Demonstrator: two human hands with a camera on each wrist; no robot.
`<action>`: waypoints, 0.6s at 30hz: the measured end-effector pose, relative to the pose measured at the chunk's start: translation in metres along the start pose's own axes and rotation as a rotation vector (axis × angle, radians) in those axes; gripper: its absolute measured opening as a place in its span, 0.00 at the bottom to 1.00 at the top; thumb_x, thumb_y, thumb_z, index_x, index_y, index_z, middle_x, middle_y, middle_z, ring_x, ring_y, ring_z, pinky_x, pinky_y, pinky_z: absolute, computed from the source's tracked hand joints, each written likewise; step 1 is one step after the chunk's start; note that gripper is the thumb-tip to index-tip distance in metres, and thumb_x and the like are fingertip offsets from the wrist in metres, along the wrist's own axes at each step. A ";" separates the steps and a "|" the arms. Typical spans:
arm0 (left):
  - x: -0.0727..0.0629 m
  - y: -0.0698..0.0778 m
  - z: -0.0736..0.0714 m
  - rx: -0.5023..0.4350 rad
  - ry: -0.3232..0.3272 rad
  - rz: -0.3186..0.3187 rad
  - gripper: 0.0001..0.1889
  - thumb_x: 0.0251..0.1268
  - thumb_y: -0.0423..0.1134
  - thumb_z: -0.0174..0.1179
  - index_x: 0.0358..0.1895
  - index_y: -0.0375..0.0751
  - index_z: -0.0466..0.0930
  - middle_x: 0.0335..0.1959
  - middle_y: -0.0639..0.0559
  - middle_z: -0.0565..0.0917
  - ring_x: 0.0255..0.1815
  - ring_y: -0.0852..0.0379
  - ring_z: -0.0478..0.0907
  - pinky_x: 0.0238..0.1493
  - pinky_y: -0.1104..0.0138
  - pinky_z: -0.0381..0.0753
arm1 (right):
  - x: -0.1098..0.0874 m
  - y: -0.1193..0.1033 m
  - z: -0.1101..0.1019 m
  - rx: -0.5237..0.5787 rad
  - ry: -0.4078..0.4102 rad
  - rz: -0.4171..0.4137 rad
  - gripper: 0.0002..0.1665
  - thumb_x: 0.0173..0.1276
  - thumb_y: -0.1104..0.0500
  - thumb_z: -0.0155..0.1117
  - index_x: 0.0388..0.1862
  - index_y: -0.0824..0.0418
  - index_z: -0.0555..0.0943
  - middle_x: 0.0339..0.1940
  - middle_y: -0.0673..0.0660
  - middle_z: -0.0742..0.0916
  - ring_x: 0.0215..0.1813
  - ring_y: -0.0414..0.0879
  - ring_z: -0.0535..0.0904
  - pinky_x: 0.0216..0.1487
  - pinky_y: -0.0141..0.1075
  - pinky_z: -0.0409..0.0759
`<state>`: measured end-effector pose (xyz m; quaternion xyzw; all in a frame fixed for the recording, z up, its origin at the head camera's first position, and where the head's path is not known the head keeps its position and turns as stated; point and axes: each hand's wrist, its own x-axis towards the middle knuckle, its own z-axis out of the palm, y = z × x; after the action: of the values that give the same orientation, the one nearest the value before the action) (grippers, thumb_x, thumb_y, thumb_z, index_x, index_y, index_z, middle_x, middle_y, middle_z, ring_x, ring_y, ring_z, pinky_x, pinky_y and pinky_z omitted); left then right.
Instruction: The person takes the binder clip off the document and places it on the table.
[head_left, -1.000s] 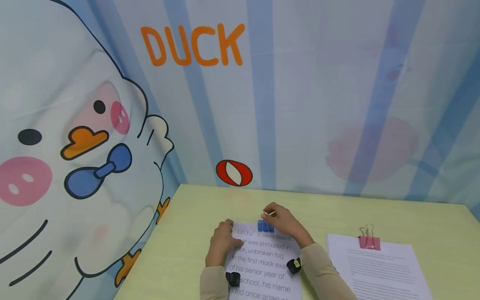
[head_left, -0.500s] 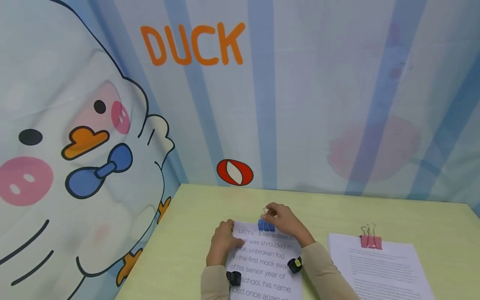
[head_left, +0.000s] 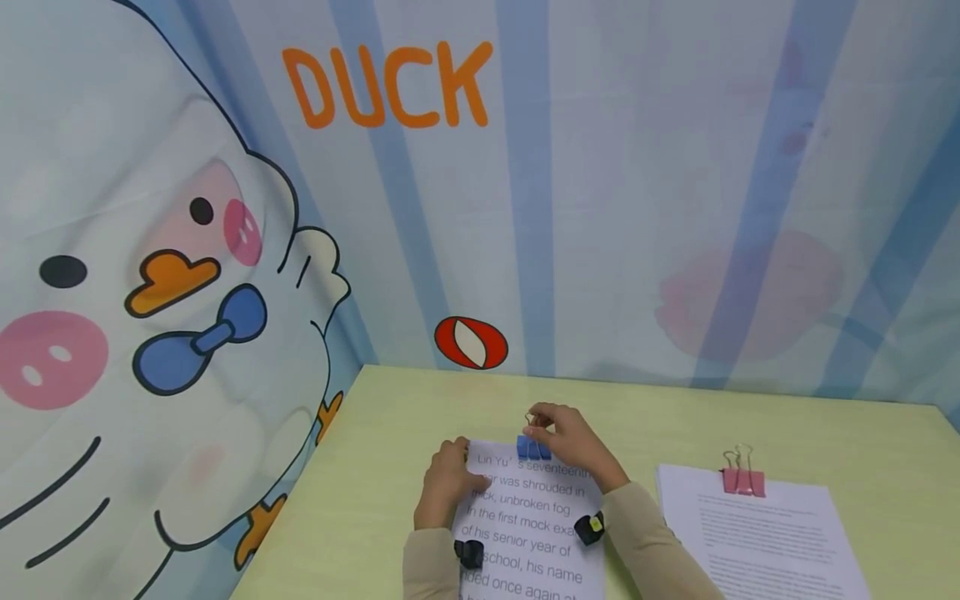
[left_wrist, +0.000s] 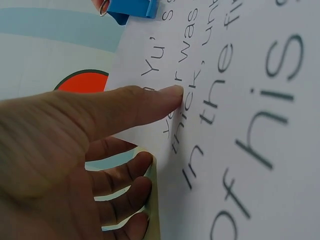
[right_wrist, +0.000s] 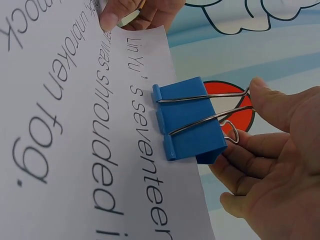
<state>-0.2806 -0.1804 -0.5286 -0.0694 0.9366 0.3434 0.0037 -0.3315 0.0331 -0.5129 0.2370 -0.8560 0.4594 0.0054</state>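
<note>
A blue binder clip sits on the top edge of a sheaf of printed paper. My right hand is at the clip's wire handles. In the right wrist view, the thumb presses the end of the near handle while the fingers curl behind the far one, and the clip's blue body bites over the paper edge. My left hand grips the sheaf by its upper left edge. The left wrist view has its thumb flat on the text, the other fingers bent around the paper's side.
To the right lies a second sheaf of printed paper, with a pink binder clip at its top, handles raised. Both rest on a pale yellow table. Behind it hangs a duck-printed curtain. Black cameras are strapped to both wrists.
The clip's far wire handle, lying near level at my right fingertips a second ago, now shows more upright. My left hand keeps its hold on the sheaf. The view has shifted slightly.
</note>
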 end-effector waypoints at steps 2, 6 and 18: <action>0.000 0.000 0.000 -0.007 0.000 -0.004 0.35 0.47 0.31 0.79 0.62 0.30 0.76 0.47 0.40 0.78 0.45 0.43 0.77 0.50 0.46 0.79 | 0.000 -0.002 -0.001 0.000 0.016 -0.008 0.20 0.73 0.60 0.66 0.59 0.70 0.80 0.44 0.58 0.86 0.50 0.55 0.82 0.56 0.55 0.76; -0.001 0.001 0.000 -0.010 -0.005 -0.007 0.35 0.46 0.31 0.79 0.62 0.30 0.77 0.46 0.40 0.78 0.43 0.44 0.76 0.50 0.46 0.78 | -0.002 -0.006 -0.003 0.000 0.067 -0.007 0.20 0.71 0.61 0.67 0.59 0.68 0.81 0.43 0.57 0.86 0.50 0.55 0.82 0.57 0.55 0.75; 0.000 -0.001 -0.002 -0.019 -0.006 -0.011 0.31 0.46 0.31 0.79 0.57 0.31 0.79 0.44 0.42 0.77 0.41 0.45 0.74 0.48 0.47 0.78 | 0.001 -0.017 -0.014 0.043 0.067 0.003 0.22 0.73 0.61 0.65 0.61 0.71 0.78 0.44 0.59 0.86 0.54 0.59 0.81 0.60 0.58 0.73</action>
<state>-0.2800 -0.1823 -0.5273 -0.0736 0.9329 0.3524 0.0077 -0.3280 0.0357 -0.4915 0.2203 -0.8457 0.4853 0.0282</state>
